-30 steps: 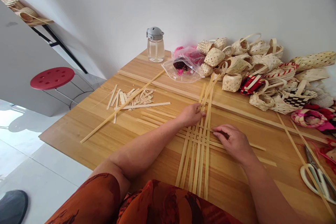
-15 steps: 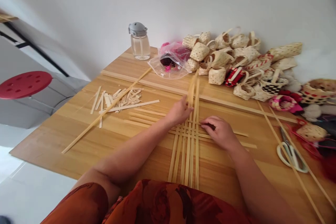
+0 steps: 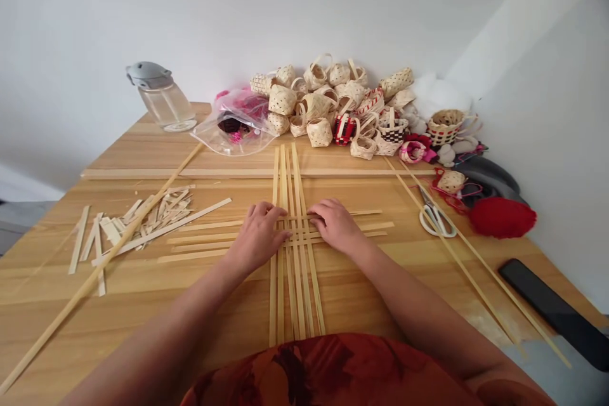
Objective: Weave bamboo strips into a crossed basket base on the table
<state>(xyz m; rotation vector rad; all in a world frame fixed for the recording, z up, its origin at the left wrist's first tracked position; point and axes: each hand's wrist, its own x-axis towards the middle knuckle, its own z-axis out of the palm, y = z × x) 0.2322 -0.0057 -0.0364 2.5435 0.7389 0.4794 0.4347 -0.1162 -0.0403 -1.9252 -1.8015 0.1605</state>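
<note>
Woven strips (image 3: 299, 238) cross on the surface (image 3: 352, 311); at their 9 o'clock the left hand (image 3: 259, 233) touches them, thumb and fingers spread; at 3 o'clock the right hand (image 3: 335, 224) pinches a cross strip (image 3: 367, 212); small baskets (image 3: 320, 132) sit at 12 o'clock

Remotely, I view a gray-lidded bottle (image 3: 166, 103) left of heaped woven baskets (image 3: 316, 106), a black phone (image 3: 554, 312) lying at right.

Straw-yellow flat strips (image 3: 295, 236) cross in an over-under check on a honey-brown, streak-grained wooden counter (image 3: 228, 311). Cream woven baskets (image 3: 281, 100) mix with a black-and-cream chequered basket (image 3: 392, 132) and a red-and-black woven basket (image 3: 345, 129). The clear bottle (image 3: 166, 104) is grey-lidded; the rust-red cloth garment (image 3: 356, 368) bears dark blotches.
</note>
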